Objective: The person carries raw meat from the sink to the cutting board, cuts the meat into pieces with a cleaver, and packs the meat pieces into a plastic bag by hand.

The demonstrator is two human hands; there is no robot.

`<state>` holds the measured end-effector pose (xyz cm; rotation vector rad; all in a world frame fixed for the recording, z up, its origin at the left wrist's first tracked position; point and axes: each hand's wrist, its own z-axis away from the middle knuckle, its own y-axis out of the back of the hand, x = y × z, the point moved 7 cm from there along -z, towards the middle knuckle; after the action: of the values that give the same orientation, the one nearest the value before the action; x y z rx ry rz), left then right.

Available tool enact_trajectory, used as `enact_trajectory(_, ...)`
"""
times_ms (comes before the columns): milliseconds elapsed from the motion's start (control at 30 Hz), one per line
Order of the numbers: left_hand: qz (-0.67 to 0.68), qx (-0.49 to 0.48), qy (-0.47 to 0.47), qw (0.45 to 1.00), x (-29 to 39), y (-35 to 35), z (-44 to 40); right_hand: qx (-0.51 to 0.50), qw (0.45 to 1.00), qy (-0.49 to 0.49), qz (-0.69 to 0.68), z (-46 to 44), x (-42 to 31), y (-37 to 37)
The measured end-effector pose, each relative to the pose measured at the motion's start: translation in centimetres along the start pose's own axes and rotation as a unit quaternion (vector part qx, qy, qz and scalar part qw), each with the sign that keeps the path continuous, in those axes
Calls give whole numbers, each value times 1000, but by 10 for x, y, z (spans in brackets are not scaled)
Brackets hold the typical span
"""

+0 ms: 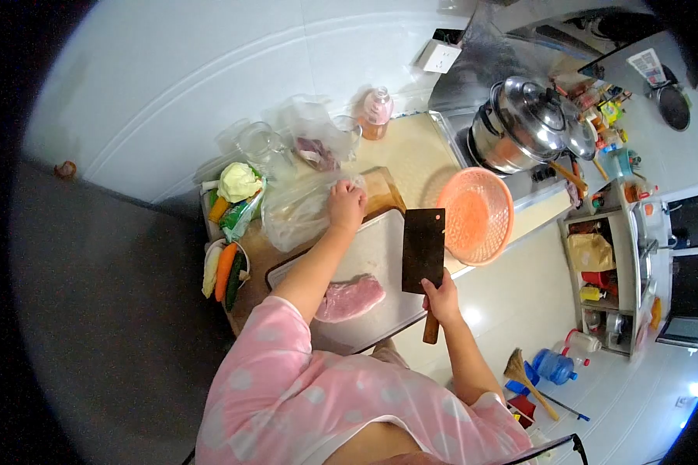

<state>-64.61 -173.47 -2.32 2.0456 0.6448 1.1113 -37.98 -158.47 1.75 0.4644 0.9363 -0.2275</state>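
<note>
Raw meat slab (353, 300) lies flat on the white cutting board (376, 252), neither hand on it. Right hand (442, 301) is closed round the cleaver (423, 252) handle, blade over the board's right side. Left hand (347, 205), farther out, has fingers curled by the clear plastic bag (293, 211) and wooden board (382, 190); can't tell if it's gripping. Colander (481, 217) sits just right of the blade; lidded pot (508, 136) beyond, on the stove.

Risks, my read: unpinned wet meat could slide under a cut; loose bag film could snag the blade; a rightward swing could clip the colander.
</note>
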Motion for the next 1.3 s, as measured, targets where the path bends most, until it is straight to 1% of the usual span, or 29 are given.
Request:
enact_trajectory(33,27,28,19,999,-3,5,1,1,1000,3,1,1,-1,1)
enact_trajectory(67,86,-31,86,992,-13,-2,0,1,1000,7,-4,1,-2,1)
enact_trajectory(100,143,-89,151,974,-24,-11,0,0,1000,12,-8,1,-2,2)
enact_trajectory(133,199,-147,215,945,-32,-18,3,1,1000,16,-13,1,-2,3)
enact_trajectory(167,199,-125,205,950,-34,-16,3,-5,1000,5,-21,1,-1,3)
enact_trajectory(233,199,-79,187,959,-40,-16,8,1,999,14,-38,4,-8,2)
enact_trajectory(333,199,-93,179,959,-38,-18,17,5,999,13,-32,5,-11,-1)
enact_trajectory(433,209,-36,183,960,-43,-16,18,-2,1000,14,-25,7,-8,-3)
enact_trajectory(533,221,-64,159,960,-39,-16,16,-6,1000,19,-17,8,-7,-3)
enact_trajectory(567,244,-94,163,951,-34,-19,18,-5,1000,20,-14,9,-7,-4)
enact_trajectory(633,290,-153,167,930,-3,-6,18,-1,1000,19,-15,11,-9,-3)
enact_trajectory(733,373,-277,121,877,13,-26,23,1,1000,18,-18,14,-5,0)
enact_trajectory(833,402,-151,173,887,-7,-34,19,3,999,17,-31,13,6,5)
enact_trajectory(900,247,-79,80,962,-17,-25,9,10,999,14,-38,16,9,8)
enact_trajectory(933,166,-41,33,985,-17,-20,8,13,999,11,-38,18,10,10)
enact_trajectory(967,142,-87,34,985,-18,-30,11,16,999,9,-37,20,11,11)
enact_trajectory(1033,93,-178,34,979,-2,-26,10,12,998,11,-58,26,6,11)
enact_trajectory(1133,82,-152,-28,985,3,-38,13,19,998,4,-54,28,16,15)
enact_trajectory(1233,128,-237,46,962,-10,-57,15,21,998,-7,-55,30,22,18)
enact_trajectory(1300,97,-254,86,959,-13,-53,16,21,997,-9,-74,31,25,20)
